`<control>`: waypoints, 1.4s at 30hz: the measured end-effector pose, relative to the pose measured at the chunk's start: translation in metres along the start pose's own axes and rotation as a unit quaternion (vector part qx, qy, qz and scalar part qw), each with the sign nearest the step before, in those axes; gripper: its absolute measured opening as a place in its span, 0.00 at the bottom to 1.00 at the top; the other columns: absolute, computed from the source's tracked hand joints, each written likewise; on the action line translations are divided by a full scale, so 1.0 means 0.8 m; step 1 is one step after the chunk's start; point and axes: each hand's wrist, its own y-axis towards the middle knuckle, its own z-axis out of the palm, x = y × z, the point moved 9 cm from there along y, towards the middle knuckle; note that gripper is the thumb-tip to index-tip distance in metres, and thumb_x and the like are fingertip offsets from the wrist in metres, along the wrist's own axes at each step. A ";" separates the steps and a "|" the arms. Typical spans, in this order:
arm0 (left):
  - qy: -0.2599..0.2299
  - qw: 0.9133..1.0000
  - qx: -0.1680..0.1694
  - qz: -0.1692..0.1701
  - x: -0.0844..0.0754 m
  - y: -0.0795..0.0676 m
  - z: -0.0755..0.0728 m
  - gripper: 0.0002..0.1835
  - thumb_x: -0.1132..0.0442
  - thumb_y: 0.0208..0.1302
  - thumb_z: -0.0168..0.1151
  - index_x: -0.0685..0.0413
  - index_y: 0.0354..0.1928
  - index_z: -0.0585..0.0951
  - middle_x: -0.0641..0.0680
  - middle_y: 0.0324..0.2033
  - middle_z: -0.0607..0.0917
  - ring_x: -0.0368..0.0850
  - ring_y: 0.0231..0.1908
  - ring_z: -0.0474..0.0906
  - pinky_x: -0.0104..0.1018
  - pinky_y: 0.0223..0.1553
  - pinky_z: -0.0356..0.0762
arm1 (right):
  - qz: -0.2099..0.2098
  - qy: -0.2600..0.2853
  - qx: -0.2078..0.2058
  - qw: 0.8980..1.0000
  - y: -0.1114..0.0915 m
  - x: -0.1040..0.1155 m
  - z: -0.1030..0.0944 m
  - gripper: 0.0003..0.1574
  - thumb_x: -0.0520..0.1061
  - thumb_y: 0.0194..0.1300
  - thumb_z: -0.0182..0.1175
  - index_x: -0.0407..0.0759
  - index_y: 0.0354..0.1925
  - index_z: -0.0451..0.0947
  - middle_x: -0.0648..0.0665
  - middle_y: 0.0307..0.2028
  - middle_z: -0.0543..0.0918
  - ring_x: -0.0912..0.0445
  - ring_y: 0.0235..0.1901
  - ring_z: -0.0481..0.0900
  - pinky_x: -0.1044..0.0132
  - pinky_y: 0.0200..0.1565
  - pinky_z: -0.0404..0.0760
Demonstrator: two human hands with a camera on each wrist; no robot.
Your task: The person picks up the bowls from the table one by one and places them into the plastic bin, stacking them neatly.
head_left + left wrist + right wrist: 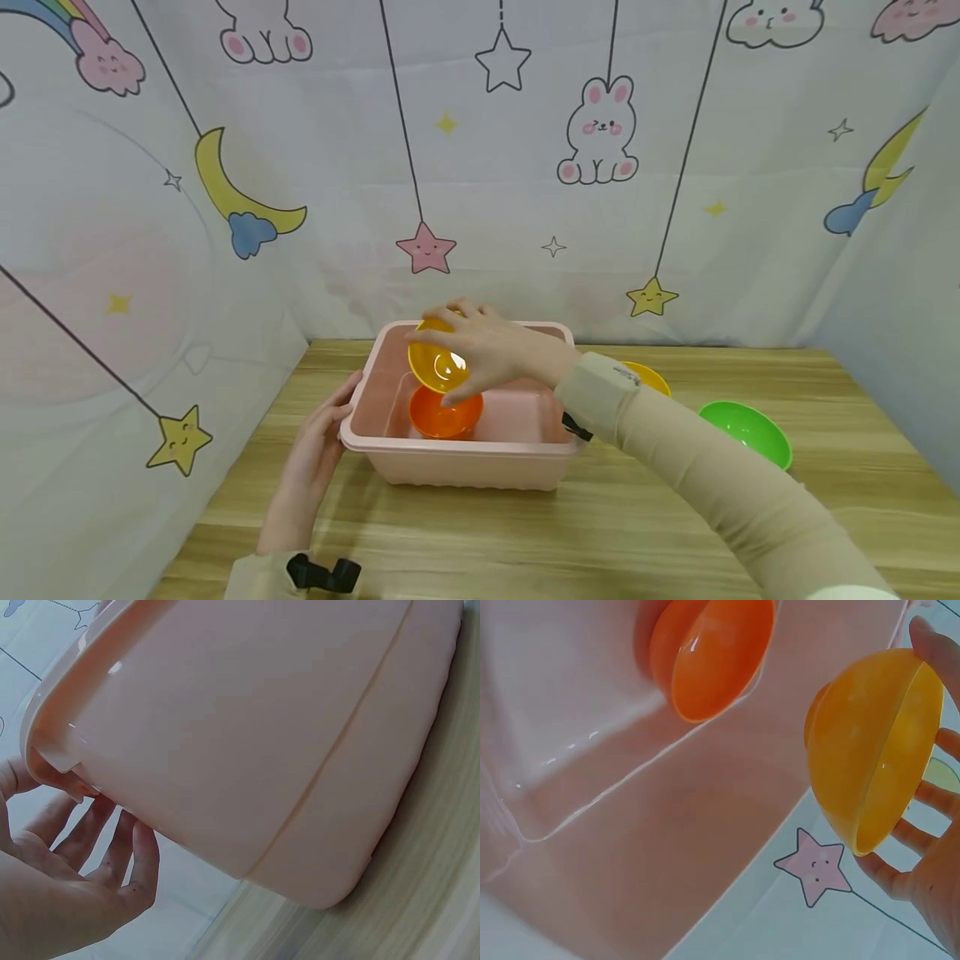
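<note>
A pink plastic basin stands on the table, and its outer wall fills much of the left wrist view. My left hand holds the basin's left rim, its fingers bent beneath the edge. Over the basin's left part, my right hand grips a yellow bowl by its rim. That bowl is tilted on its side, and the right wrist view shows fingers and thumb spread round its edge. Below it, an orange bowl lies inside the basin, leaning somewhat.
Right of the basin are a second yellow bowl, partly hidden by my right forearm, and a green bowl. Both are on the wooden table. A patterned white cloth hangs behind the table and along its sides.
</note>
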 end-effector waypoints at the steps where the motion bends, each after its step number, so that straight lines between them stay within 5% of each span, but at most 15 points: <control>1: 0.000 1.000 -0.001 0.000 0.000 0.000 0.000 0.28 0.62 0.73 0.44 0.53 0.73 0.58 0.28 0.62 0.73 0.19 0.58 0.67 0.27 0.57 0.66 | -0.004 -0.004 0.002 1.000 0.002 0.001 0.001 0.56 0.74 0.51 0.62 0.66 0.73 0.52 0.47 0.73 0.53 0.47 0.70 0.51 0.42 0.66 0.58; 12: 0.003 1.000 -0.006 -0.008 -0.001 -0.001 -0.001 0.29 0.63 0.72 0.43 0.55 0.73 0.56 0.30 0.66 0.70 0.18 0.58 0.67 0.28 0.58 0.64 | -0.043 -0.054 0.011 0.998 0.019 0.012 0.019 0.56 0.76 0.50 0.61 0.64 0.73 0.54 0.47 0.71 0.56 0.48 0.68 0.54 0.49 0.62 0.62; 42: 0.005 1.000 -0.003 -0.008 0.000 0.001 -0.001 0.28 0.63 0.73 0.42 0.54 0.74 0.56 0.32 0.67 0.69 0.20 0.58 0.67 0.28 0.57 0.66 | -0.039 -0.001 0.053 0.998 0.046 0.005 0.073 0.54 0.68 0.53 0.65 0.62 0.73 0.55 0.46 0.72 0.55 0.45 0.70 0.51 0.40 0.66 0.59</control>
